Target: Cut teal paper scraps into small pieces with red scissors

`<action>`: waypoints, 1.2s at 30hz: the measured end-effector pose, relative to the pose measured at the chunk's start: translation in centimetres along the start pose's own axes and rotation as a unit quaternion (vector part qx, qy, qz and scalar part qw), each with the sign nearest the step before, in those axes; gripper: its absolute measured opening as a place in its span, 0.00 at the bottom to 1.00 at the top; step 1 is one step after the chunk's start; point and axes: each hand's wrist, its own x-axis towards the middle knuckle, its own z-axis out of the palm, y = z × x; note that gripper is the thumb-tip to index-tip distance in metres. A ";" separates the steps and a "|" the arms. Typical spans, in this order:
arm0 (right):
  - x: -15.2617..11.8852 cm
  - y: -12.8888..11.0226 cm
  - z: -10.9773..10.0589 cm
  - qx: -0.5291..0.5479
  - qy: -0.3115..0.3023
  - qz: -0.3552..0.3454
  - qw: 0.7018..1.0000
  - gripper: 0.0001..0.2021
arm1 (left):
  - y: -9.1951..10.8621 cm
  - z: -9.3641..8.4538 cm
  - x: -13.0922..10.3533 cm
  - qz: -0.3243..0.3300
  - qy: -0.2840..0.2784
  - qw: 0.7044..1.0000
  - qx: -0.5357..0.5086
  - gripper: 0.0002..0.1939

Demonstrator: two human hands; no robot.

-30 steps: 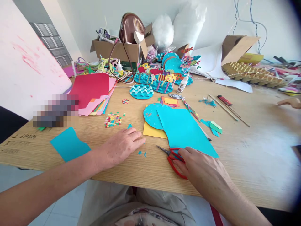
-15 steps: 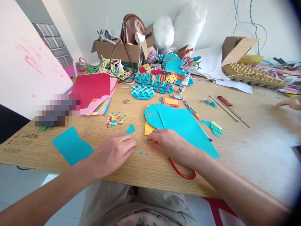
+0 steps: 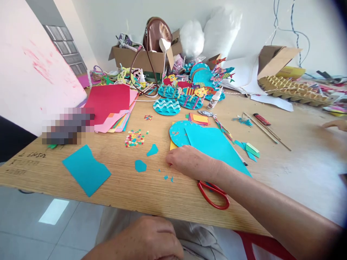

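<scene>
My right hand (image 3: 187, 160) rests on the table by the lower edge of the large blue sheet (image 3: 214, 144), its fingers bent together; what they hold, if anything, is hidden. Tiny blue scraps (image 3: 166, 177) lie just below its fingertips. My left hand (image 3: 154, 236) is below the table edge, over my lap, with its fingers curled and their tips out of sight. Red-handled scissors (image 3: 214, 196) lie partly under my right wrist. Two small blue pieces (image 3: 140, 166) and a bigger blue piece (image 3: 86, 169) lie to the left.
Paper dots (image 3: 135, 138) and a stack of coloured sheets (image 3: 108, 104) are on the left. Blue wave models with paper fish (image 3: 191, 99), a glue bottle (image 3: 214, 99) and a cardboard box (image 3: 135, 59) stand behind. Another person's hand (image 3: 334, 124) shows at the right.
My left hand has moved from the tabletop down over my lap, uncovering a small blue piece. My right hand stays near the blue sheet, and more of the scissors shows.
</scene>
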 end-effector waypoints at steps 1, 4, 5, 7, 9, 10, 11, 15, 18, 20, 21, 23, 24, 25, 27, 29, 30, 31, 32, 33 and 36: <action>0.1 0.0 0.0 0.000 -0.002 -0.001 1.000 0.11 | 0.0 0.1 -0.1 -0.006 0.009 1.000 -0.013 0.08; 0.1 0.0 0.0 0.004 -0.007 -0.002 1.000 0.11 | -0.1 0.4 -0.2 -0.011 0.035 0.999 -0.032 0.09; 0.1 0.0 0.0 0.007 -0.008 -0.002 1.000 0.11 | -0.2 0.6 -0.3 -0.008 0.045 0.998 -0.034 0.09; 0.1 0.2 -0.1 0.015 -0.009 -0.001 1.000 0.10 | -0.5 0.8 -0.4 0.006 0.072 0.997 -0.037 0.09; 0.0 0.4 -0.1 0.023 -0.006 0.002 1.000 0.10 | -0.8 1.0 -0.4 0.019 0.100 0.994 -0.042 0.09; -0.1 0.6 -0.1 0.025 -0.002 0.006 1.000 0.10 | -1.0 1.1 -0.5 0.024 0.114 0.992 -0.048 0.09; -0.2 0.7 -0.1 0.027 0.001 0.010 1.000 0.10 | -1.1 1.0 -0.5 0.028 0.125 0.990 -0.054 0.09; -0.3 0.7 0.1 0.018 0.007 0.017 1.000 0.09 | -1.4 0.8 -0.5 0.028 0.149 0.985 -0.079 0.10; -0.1 0.3 0.4 -0.002 0.009 0.015 1.000 0.08 | -1.4 0.5 -0.4 0.027 0.142 0.987 -0.072 0.11; 0.0 0.0 0.6 -0.016 0.012 0.014 1.000 0.08 | -1.3 0.4 -0.3 0.026 0.127 0.990 -0.057 0.11; 0.1 -0.1 0.7 -0.022 0.013 0.013 1.000 0.08 | -1.2 0.2 -0.2 0.028 0.119 0.991 -0.052 0.11; 0.1 -0.3 0.8 -0.031 0.015 0.010 0.999 0.09 | -1.0 -0.1 0.0 0.026 0.115 0.992 -0.048 0.10; 0.1 -0.4 0.9 -0.033 0.017 0.008 0.999 0.09 | -0.9 -0.3 0.1 0.024 0.120 0.991 -0.048 0.10; 0.1 -0.4 0.9 -0.035 0.018 0.006 0.999 0.09 | -0.8 -0.5 0.2 0.022 0.125 0.991 -0.050 0.10; 0.1 -0.4 1.0 -0.035 0.019 0.005 0.999 0.09 | -0.7 -0.8 0.2 0.022 0.134 0.989 -0.058 0.10; 0.1 -0.3 1.0 -0.031 0.018 0.008 0.999 0.09 | -0.8 -0.9 0.2 0.029 0.143 0.987 -0.067 0.11; 0.2 -0.2 0.9 -0.027 0.016 0.010 0.999 0.09 | -0.9 -0.9 0.1 0.033 0.145 0.986 -0.071 0.11; 0.3 -0.1 0.8 -0.022 0.013 0.012 1.000 0.08 | -1.1 -0.9 0.1 0.036 0.148 0.986 -0.073 0.11; 0.3 0.0 0.7 -0.015 0.011 0.015 1.000 0.08 | -1.3 -0.9 0.0 0.038 0.151 0.985 -0.076 0.11; 0.3 0.1 0.6 -0.008 0.009 0.018 1.000 0.08 | -1.5 -0.9 -0.1 0.039 0.158 0.984 -0.079 0.11; -0.1 0.1 0.2 0.011 0.012 0.031 0.999 0.08 | -2.1 -0.9 -0.4 0.027 0.193 0.978 -0.074 0.10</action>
